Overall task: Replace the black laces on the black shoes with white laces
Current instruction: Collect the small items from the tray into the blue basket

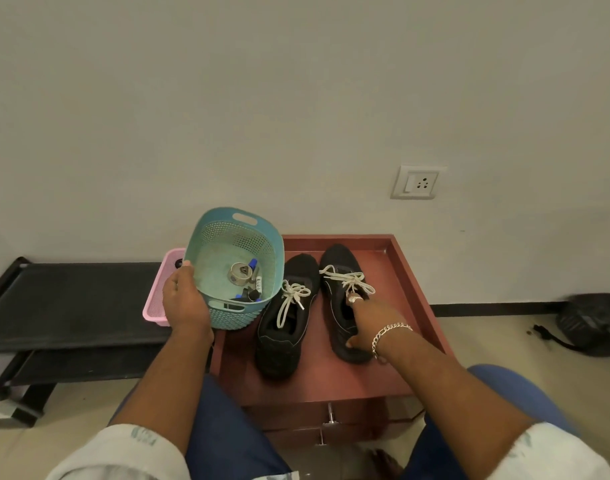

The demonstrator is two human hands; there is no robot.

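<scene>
Basically both shoes already carry white laces tied in bows, so by my read the step in hand is tidying up: basket away, right shoe squared.

Table (405, 271), red-brown with a raised rim, holds the pair side by side, toes to the wall. Left shoe (282, 341) sits just beside the basket; right shoe (334, 268) is near the rim's far right corner.

Basket (223, 237), teal, is tilted toward the camera with small loose items inside. The left hand (185, 303) grips its near-left wall, thumb hooked over the rim, other fingers hidden behind. Advice: level it before moving, or the contents slide out; keep it off the left shoe's bow. A pink tray (154, 311) sits behind it on the black bench (71, 289).

Right hand (360, 318) rests on the right shoe, fingers spread along its collar, thumb down by the heel side. Whether any finger actually pinches anything, I cannot tell.

Laces: the right bow (341, 277) lies just beyond the fingertips, touching or nearly so. The left bow (293, 294) is apart from both hands. Don't snag the right bow's loose ends.
</scene>
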